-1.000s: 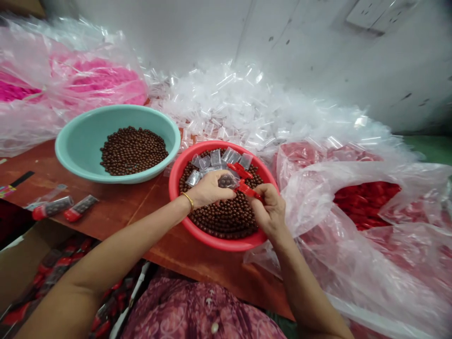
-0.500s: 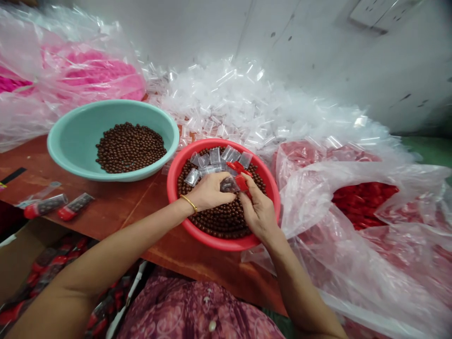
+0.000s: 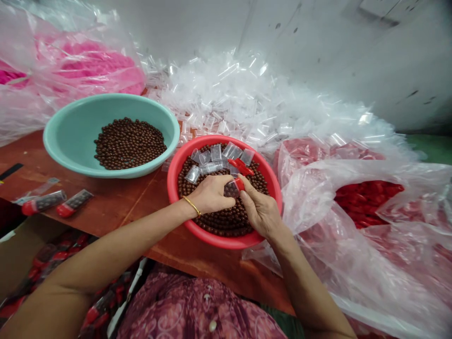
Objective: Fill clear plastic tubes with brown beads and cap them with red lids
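Red-capped tube [image 3: 231, 189] clamped in grip of left hand [image 3: 211, 194] and right hand [image 3: 262, 207], over beads [image 3: 226, 222], clear of basin rim [image 3: 228, 241]

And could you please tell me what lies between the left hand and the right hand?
In the head view, a clear tube of dark balls with a red cap lies between the left hand and right hand, above the red basin.

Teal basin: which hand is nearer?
Left. The left hand is over the red basin, right of the teal basin; the right hand is farther right, at a red cap.
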### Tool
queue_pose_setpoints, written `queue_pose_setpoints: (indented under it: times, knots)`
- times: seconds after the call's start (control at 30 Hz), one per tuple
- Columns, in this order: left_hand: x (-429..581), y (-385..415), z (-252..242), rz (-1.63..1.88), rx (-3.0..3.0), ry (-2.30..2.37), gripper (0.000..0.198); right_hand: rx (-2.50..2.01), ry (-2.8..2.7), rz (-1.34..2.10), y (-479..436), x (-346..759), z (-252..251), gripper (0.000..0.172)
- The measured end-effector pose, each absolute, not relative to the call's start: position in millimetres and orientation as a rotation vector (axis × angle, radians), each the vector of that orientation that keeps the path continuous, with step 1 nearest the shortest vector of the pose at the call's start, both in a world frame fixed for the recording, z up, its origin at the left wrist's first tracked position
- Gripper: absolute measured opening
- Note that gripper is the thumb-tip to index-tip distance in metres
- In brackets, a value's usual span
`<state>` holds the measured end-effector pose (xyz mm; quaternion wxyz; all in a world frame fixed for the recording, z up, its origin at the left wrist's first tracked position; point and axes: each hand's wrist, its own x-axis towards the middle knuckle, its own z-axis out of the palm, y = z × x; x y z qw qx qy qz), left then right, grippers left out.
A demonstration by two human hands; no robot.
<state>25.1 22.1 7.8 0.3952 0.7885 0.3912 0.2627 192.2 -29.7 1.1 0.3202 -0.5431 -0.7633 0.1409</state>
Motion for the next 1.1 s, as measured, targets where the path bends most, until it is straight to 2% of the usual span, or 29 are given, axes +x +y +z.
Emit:
queue_pose_setpoints:
  times: [0.2, 0.33, 0.4, 0.47, 0.53, 0.63, 0.83, 0.97, 1.1]
  knots:
    - [27, 21, 5, 0.734, 1.919, 0.976, 0.013, -1.404, -2.073, 0.295, -29, 188, -5, 0.051]
    - [29, 21, 6, 0.691, 1.922, 1.044, 0.011, -1.469, -2.072, 0.371, -24, 195, 6, 0.048]
    - [30, 21, 8, 0.641, 1.977, 1.066, 0.011, -1.539, -1.984, 0.397, -18, 200, 13, 0.046]
    - [31, 21, 10, 0.571, 2.080, 1.033, 0.013, -1.586, -1.822, 0.405, -10, 199, 18, 0.052]
    - [31, 20, 12, 0.485, 2.199, 0.997, 0.015, -1.550, -1.637, 0.521, -1, 190, 19, 0.060]
    - [30, 18, 14, 0.379, 2.331, 0.998, 0.020, -1.423, -1.421, 0.920, 11, 170, 13, 0.072]
    - [28, 12, 11, 0.218, 2.512, 0.990, 0.027, -1.384, -1.345, 1.355, 12, 156, 0, 0.077]
    - [30, 10, 6, 0.186, 2.605, 0.981, 0.027, -1.404, -1.372, 1.368, 7, 157, -1, 0.082]
    - [34, 13, 9, 0.407, 2.619, 1.011, 0.024, -1.300, -1.367, 1.242, 14, 163, 7, 0.081]
